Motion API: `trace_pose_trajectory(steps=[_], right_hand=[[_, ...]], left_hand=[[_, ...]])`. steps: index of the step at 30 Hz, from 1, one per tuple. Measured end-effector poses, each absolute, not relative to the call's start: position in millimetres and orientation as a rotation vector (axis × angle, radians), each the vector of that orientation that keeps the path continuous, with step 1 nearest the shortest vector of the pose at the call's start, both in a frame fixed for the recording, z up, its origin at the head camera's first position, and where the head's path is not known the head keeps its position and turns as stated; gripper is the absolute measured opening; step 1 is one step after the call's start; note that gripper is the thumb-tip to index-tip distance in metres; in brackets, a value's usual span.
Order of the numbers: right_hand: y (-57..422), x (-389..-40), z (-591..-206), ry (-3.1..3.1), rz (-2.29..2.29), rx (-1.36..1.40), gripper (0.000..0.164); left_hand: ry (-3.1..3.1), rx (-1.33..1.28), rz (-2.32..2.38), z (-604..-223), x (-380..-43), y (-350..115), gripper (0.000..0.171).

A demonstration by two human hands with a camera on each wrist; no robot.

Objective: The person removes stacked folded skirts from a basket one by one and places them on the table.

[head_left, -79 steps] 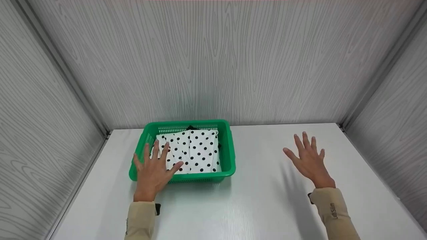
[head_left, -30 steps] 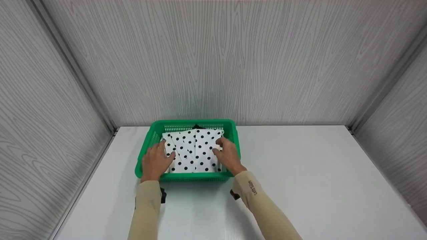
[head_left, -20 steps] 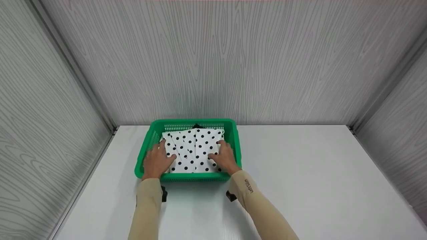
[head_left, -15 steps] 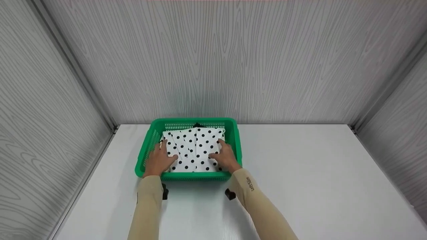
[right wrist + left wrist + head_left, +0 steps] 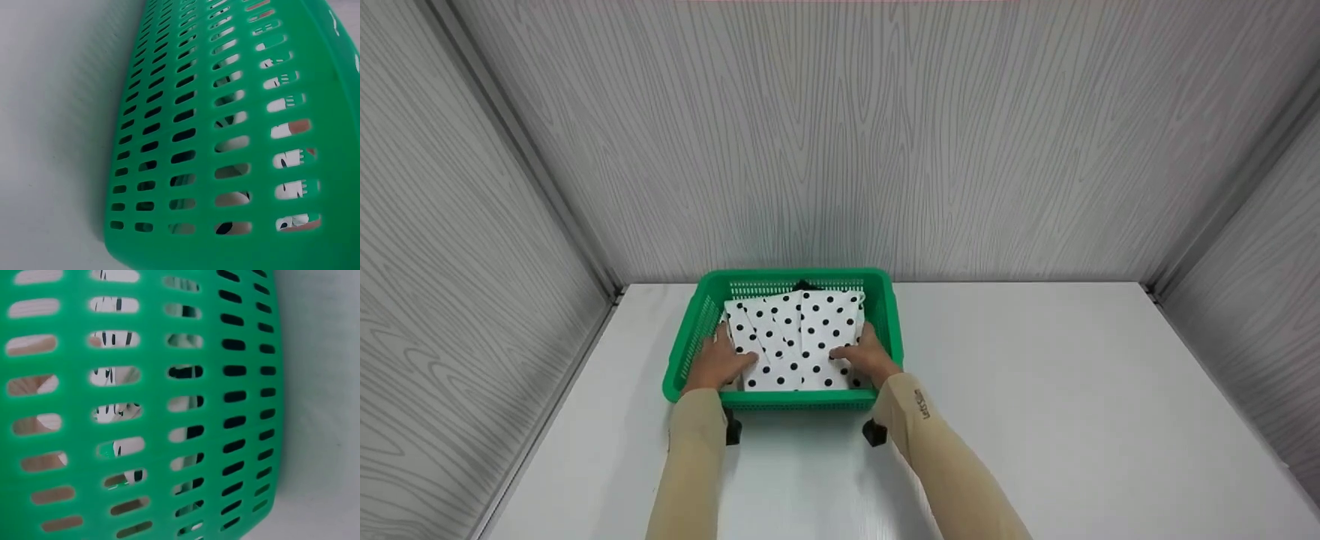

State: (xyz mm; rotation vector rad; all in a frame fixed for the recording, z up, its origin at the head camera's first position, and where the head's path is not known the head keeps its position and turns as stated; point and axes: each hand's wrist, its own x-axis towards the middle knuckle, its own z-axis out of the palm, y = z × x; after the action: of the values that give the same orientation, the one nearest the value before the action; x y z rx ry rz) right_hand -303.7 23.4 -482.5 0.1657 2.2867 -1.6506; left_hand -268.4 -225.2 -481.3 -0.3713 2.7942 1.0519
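A folded white cloth with black polka dots [image 5: 791,337] lies inside a green plastic basket [image 5: 802,397]. My left hand [image 5: 716,365] reaches over the basket's near left corner and grips the cloth's left edge, thumb on top and fingers down its side. On the opposite edge, my right hand [image 5: 870,356] grips likewise, its thumb resting on the dotted fabric. Fingertips of both hands are hidden between cloth and basket walls. Each wrist view is filled by the slotted wall of the basket [image 5: 152,430], with bits of fabric and skin showing through the slots.
The basket stands on a white table [image 5: 1072,412], close to the grey wood-grain back wall [image 5: 840,142]. Similar panels rise at left and right. Something black [image 5: 804,286] shows behind the cloth inside the basket.
From spread above the table, both hands have come to the basket, the right one moving far left. Over the last half second their fingers have slid down along the cloth's sides.
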Motion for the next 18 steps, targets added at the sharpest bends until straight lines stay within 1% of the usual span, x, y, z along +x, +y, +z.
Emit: trace_pose_trajectory(steps=[4, 8, 11, 15, 18], right_hand=[[22.6, -301.9, -484.3, 2.355, -1.632, 0.173, 0.091], [23.0, -303.6, -485.9, 2.346, -1.587, 0.205, 0.096], [23.9, -305.4, -484.7, 2.304, -1.572, 0.252, 0.098], [23.3, -305.1, -481.2, 2.277, -1.586, 0.304, 0.092], [23.3, -304.7, -480.1, 2.28, -1.618, 0.324, 0.087]], left_hand=[[2.727, -0.416, 1.135, -483.8, -268.6, -226.7, 0.089], [2.737, -0.415, 1.227, -485.6, -271.9, -223.9, 0.083], [2.834, -0.389, 1.195, -487.5, -274.7, -221.1, 0.08], [2.964, -0.368, 1.088, -487.2, -274.8, -221.2, 0.071], [2.949, -0.363, 1.149, -485.6, -273.5, -223.1, 0.064]])
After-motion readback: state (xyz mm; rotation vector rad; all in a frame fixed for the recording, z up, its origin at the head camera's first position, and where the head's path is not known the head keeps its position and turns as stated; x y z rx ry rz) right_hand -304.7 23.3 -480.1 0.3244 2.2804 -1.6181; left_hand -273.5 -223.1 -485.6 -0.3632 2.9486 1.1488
